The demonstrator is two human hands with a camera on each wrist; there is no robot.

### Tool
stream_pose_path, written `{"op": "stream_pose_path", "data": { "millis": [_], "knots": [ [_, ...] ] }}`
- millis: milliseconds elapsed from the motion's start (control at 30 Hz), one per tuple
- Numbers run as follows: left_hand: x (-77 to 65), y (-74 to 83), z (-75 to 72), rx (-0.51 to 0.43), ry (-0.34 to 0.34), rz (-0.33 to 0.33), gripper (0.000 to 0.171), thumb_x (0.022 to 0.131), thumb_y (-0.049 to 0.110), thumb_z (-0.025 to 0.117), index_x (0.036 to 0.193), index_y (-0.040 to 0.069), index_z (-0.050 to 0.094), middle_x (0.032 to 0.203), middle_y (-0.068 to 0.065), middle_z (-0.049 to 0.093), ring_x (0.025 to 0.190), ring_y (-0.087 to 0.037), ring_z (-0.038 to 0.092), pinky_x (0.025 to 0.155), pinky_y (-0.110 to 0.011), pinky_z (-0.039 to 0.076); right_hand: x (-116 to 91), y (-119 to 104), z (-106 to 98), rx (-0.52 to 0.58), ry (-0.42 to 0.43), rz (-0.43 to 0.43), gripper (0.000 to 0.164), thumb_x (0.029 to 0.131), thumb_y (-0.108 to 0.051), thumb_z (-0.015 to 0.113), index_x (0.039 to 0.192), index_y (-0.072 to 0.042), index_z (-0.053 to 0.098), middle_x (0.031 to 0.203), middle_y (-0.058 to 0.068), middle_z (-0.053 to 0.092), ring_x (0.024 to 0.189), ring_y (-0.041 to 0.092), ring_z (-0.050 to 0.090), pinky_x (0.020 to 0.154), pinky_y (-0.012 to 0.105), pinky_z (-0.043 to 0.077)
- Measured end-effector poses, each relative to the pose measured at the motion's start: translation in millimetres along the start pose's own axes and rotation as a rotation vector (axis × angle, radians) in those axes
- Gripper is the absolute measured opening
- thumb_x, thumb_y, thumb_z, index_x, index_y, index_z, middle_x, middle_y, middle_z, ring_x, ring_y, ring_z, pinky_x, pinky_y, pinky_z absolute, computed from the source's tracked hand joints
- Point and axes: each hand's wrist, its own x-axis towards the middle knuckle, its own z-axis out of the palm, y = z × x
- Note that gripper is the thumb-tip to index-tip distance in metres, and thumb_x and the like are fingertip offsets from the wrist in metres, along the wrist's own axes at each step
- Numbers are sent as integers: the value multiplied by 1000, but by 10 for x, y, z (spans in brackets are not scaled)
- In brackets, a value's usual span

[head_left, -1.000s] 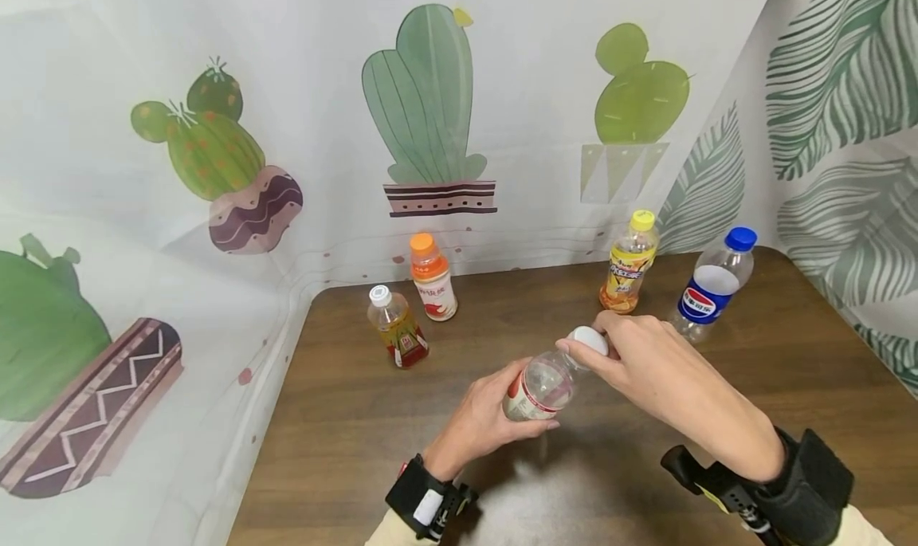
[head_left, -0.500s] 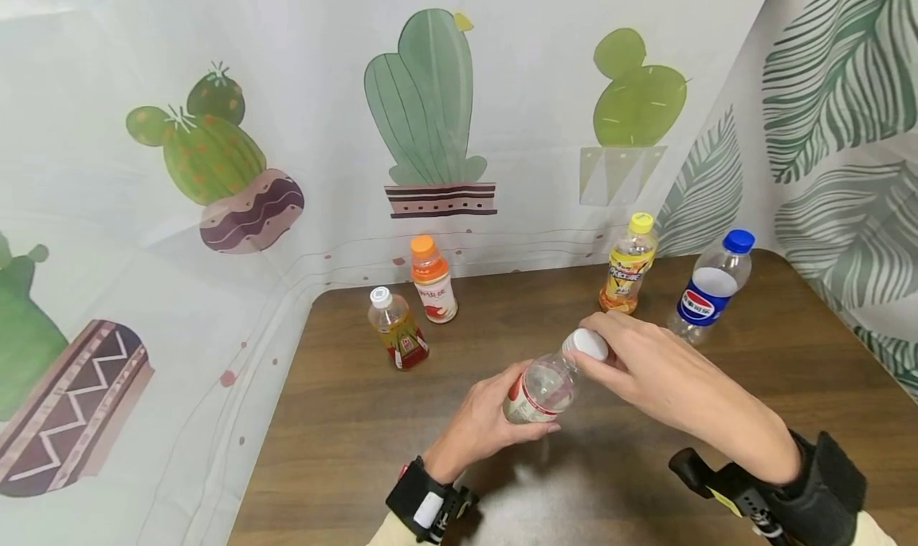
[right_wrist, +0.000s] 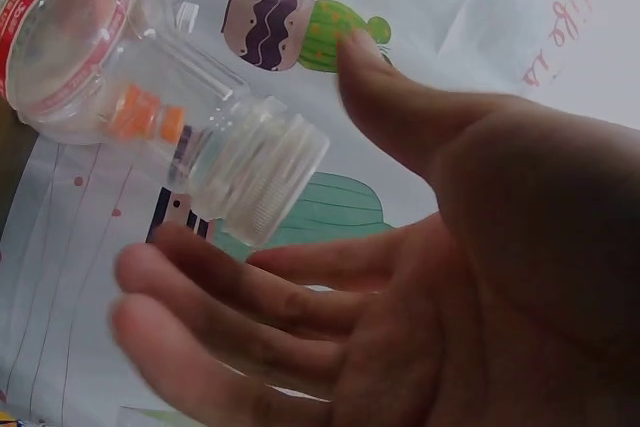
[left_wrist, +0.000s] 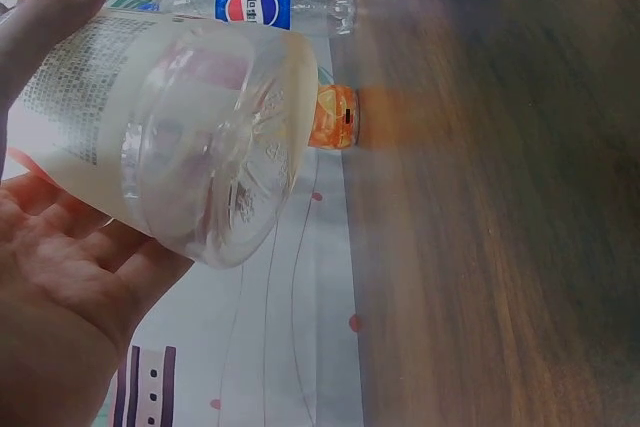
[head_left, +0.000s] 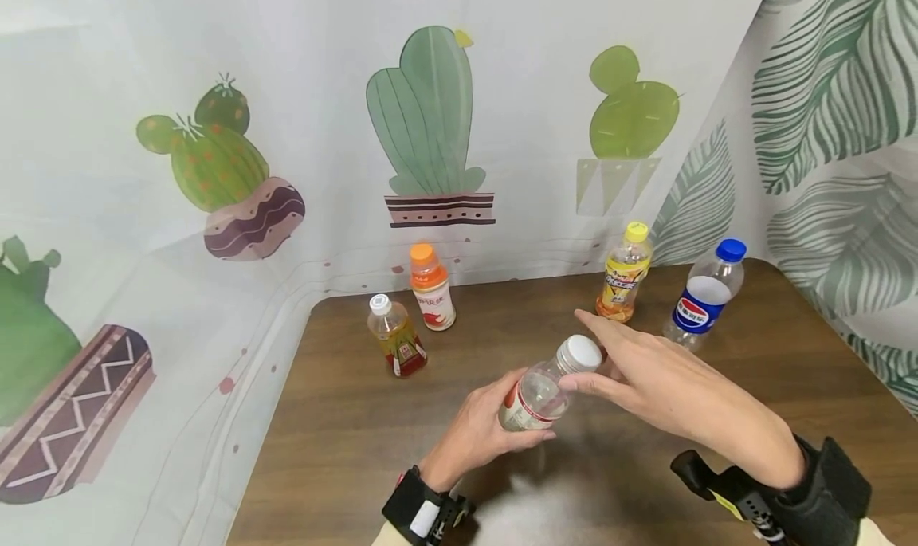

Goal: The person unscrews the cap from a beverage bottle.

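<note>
My left hand (head_left: 484,426) grips a clear plastic bottle (left_wrist: 215,137) with a red-and-white label round its body, tilted above the table. A white cap (head_left: 579,353) sits on the bottle's neck. My right hand (head_left: 638,371) is beside the cap, its thumb and fingers spread apart. In the right wrist view the ribbed cap lies between the thumb and the extended fingers, and a gap shows around it. The bottle looks see-through, with no coloured drink visible inside.
On the brown wooden table (head_left: 344,458) stand a white-capped bottle of reddish drink (head_left: 398,343), an orange-capped bottle (head_left: 433,295), a yellow-capped bottle (head_left: 624,279) and a blue-capped Pepsi bottle (head_left: 699,303). Behind them hangs a cactus-print cloth (head_left: 531,131).
My right hand has loosened from the white cap and its fingers have spread. The left hand keeps its grip on the bottle, nearly in the same place.
</note>
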Motion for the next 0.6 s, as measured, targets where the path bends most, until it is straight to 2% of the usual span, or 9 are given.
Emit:
{"op": "stream_pose_path", "data": {
  "millis": [67, 133, 200, 300, 400, 600],
  "knots": [
    [-13, -4, -1, 4, 3, -6, 75, 76, 52, 82, 138, 25, 51, 115, 8, 68, 96, -2, 63, 82, -22, 53, -4, -3, 9, 12, 5, -1, 75, 91, -63, 56, 140, -7, 50, 120, 3, 68, 103, 15, 67, 85, 40, 55],
    [-25, -5, -1, 5, 3, -10, 75, 75, 52, 82, 138, 25, 51, 115, 8, 68, 95, -2, 63, 81, -22, 53, 7, -1, 18, 27, 14, -3, 63, 91, -61, 57, 128, -9, 58, 101, -4, 69, 85, 7, 64, 73, 31, 53],
    [-33, -2, 1, 9, 4, -5, 75, 75, 52, 82, 138, 25, 51, 115, 8, 68, 96, -2, 63, 82, -22, 53, 19, -5, 25, 35, 32, 0, 49, 92, -57, 59, 113, -12, 63, 83, -10, 63, 70, 2, 56, 62, 25, 48],
    [-34, 2, -1, 15, 10, 11, 75, 75, 51, 82, 138, 25, 51, 116, 7, 68, 97, -3, 63, 82, -22, 53, 43, -25, 45, 41, 62, 8, 37, 94, -51, 60, 91, -15, 62, 66, -11, 50, 57, 2, 45, 53, 21, 39],
    [-23, 5, -2, 25, 14, 21, 75, 75, 51, 82, 138, 25, 51, 117, 7, 68, 98, -3, 63, 83, -22, 53, 56, -60, 69, 22, 94, 32, 37, 95, -49, 61, 81, -15, 60, 62, -10, 46, 53, 4, 43, 50, 21, 37],
    [-13, 28, -5, 37, 12, 19, 75, 76, 52, 82, 138, 24, 51, 116, 7, 68, 97, -2, 63, 83, -22, 53, 60, -89, 94, -40, 158, 64, 40, 94, -52, 61, 76, -16, 56, 60, -7, 46, 51, 6, 41, 47, 23, 35]
  ]
}}
